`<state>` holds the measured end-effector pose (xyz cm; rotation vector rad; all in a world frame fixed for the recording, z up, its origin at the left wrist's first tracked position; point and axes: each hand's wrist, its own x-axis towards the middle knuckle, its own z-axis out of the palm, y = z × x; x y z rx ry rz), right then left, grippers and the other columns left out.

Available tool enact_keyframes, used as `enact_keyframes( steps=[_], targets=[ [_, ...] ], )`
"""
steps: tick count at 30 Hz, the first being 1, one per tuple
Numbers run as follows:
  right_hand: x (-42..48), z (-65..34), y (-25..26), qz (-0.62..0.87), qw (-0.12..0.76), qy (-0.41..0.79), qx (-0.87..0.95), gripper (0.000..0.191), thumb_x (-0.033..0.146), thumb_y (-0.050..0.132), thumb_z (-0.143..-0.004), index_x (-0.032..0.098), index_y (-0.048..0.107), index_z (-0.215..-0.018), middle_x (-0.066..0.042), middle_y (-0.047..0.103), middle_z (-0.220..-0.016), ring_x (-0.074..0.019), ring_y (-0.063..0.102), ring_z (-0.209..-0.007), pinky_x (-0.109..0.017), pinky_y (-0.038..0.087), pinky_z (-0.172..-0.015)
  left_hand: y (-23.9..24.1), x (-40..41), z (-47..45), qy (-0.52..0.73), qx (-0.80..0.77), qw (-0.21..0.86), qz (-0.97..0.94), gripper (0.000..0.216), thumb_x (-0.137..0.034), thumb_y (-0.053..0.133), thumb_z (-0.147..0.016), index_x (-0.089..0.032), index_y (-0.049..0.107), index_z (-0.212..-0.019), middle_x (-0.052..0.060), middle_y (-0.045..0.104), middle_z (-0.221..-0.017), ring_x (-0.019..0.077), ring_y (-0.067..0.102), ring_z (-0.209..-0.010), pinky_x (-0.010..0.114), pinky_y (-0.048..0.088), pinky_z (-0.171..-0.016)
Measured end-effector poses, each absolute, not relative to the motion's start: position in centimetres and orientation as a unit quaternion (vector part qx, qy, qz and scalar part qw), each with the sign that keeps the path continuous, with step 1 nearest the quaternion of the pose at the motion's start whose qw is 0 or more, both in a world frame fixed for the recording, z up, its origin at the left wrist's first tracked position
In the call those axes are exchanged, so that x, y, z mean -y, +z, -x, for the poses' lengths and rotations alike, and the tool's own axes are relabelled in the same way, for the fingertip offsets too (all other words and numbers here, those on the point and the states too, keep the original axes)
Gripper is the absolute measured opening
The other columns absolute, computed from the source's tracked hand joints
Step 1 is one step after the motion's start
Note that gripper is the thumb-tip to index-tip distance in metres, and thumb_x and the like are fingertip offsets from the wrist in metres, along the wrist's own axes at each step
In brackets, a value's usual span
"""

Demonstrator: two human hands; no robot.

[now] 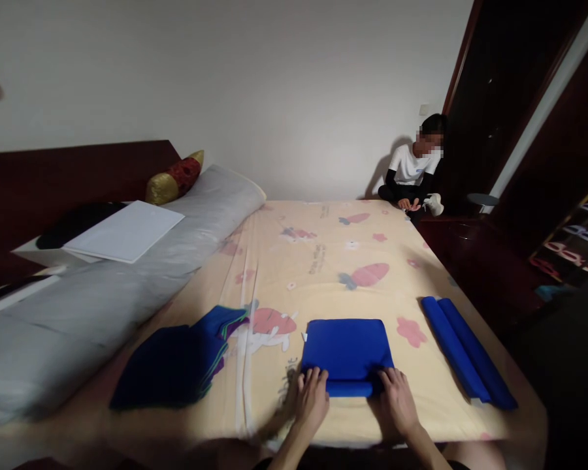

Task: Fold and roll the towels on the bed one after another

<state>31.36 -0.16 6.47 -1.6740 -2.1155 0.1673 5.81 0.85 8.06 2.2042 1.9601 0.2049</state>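
A blue cloth (347, 349) lies flat on the bed in front of me, its near edge turned into a short roll (349, 389). My left hand (313, 395) grips the left end of that roll with bent fingers. At the right end, my right hand (396, 398) is closed over the roll in the same way. A small white tag (304, 337) sticks out from the cloth's left side. To the right, two rolled blue cloths (470, 352) lie side by side. Left of my hands is a stack of dark blue cloths (176, 359) with green and purple edges.
The bed (318, 222) has a yellow carrot-print sheet. Along its left side are a grey bolster-like roll (196, 215), a white box lid (127, 232) and a red-and-gold pillow (176, 177). Another person (414, 166) sits at the far right corner. A shoe rack (573, 235) stands right.
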Motion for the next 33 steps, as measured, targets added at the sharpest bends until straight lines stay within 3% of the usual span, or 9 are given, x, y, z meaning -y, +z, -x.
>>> enact_keyframes(
  steps=[5,9,12,18,22,28,33],
  targets=[
    [0.8,-27.9,5.8,0.481,0.249,0.12,0.832,0.047,0.01,0.039,-0.09,0.025,0.054,-0.133,-0.004,0.064,-0.128,-0.0182,0.058,-0.115,-0.033,0.043,-0.1,6.1,0.6,-9.1,0.172,-0.55,0.076,-0.813,0.058,-0.003,0.034,-0.082,-0.024,0.057,-0.131,0.005,0.063,-0.131,0.0195,0.055,-0.124,0.039,0.045,-0.108],
    [0.6,-29.1,5.3,0.495,0.231,0.087,0.833,0.044,0.023,0.039,-0.097,0.021,0.048,-0.14,-0.007,0.057,-0.138,-0.021,0.052,-0.127,-0.04,0.038,-0.108,5.7,0.7,-6.5,0.178,-0.484,0.042,-0.855,0.055,-0.012,0.035,-0.092,-0.027,0.041,-0.145,0.001,0.052,-0.144,0.0157,0.049,-0.131,0.034,0.043,-0.109],
    [0.4,-32.2,4.8,0.523,0.22,0.052,0.822,0.044,0.031,0.039,-0.099,0.021,0.047,-0.142,-0.008,0.053,-0.142,-0.0225,0.049,-0.131,-0.042,0.037,-0.108,5.8,0.3,-2.4,0.17,-0.503,-0.016,-0.847,0.053,-0.023,0.039,-0.096,-0.028,0.033,-0.149,0.002,0.048,-0.148,0.015,0.047,-0.133,0.033,0.04,-0.111],
    [0.9,-34.3,3.4,0.587,0.231,-0.014,0.776,0.043,0.026,0.035,-0.098,0.022,0.051,-0.138,-0.008,0.052,-0.142,-0.0256,0.048,-0.132,-0.045,0.038,-0.105,5.8,0.4,-0.4,0.176,-0.572,-0.095,-0.795,0.05,-0.018,0.039,-0.094,-0.028,0.045,-0.142,0.004,0.055,-0.141,0.0202,0.051,-0.13,0.043,0.032,-0.114],
    [1.3,-30.7,4.4,0.535,0.217,0.026,0.816,0.049,0.018,0.032,-0.096,0.022,0.045,-0.143,-0.005,0.044,-0.148,-0.0228,0.042,-0.137,-0.04,0.036,-0.107,6.5,0.9,-5.0,0.187,-0.514,-0.052,-0.836,0.058,-0.009,0.035,-0.089,-0.025,0.042,-0.145,0.001,0.048,-0.147,0.0175,0.043,-0.136,0.036,0.038,-0.111],
    [0.7,-28.4,6.8,0.515,0.205,0.08,0.828,0.044,0.035,0.037,-0.099,0.023,0.048,-0.141,-0.007,0.055,-0.14,-0.0221,0.049,-0.13,-0.041,0.035,-0.11,7.4,0.4,-8.4,0.162,-0.47,0.009,-0.868,0.055,-0.027,0.032,-0.099,-0.027,0.019,-0.153,0.001,0.04,-0.152,0.0157,0.04,-0.138,0.035,0.039,-0.111],
    [0.5,-33.6,5.4,0.588,0.209,0.022,0.781,0.043,0.038,0.039,-0.099,0.021,0.054,-0.136,-0.009,0.055,-0.14,-0.0243,0.048,-0.132,-0.042,0.039,-0.104,6.7,-0.1,-3.1,0.147,-0.545,-0.037,-0.824,0.052,-0.031,0.035,-0.099,-0.028,0.026,-0.151,0.001,0.043,-0.151,0.016,0.043,-0.136,0.036,0.036,-0.111]
  ],
)
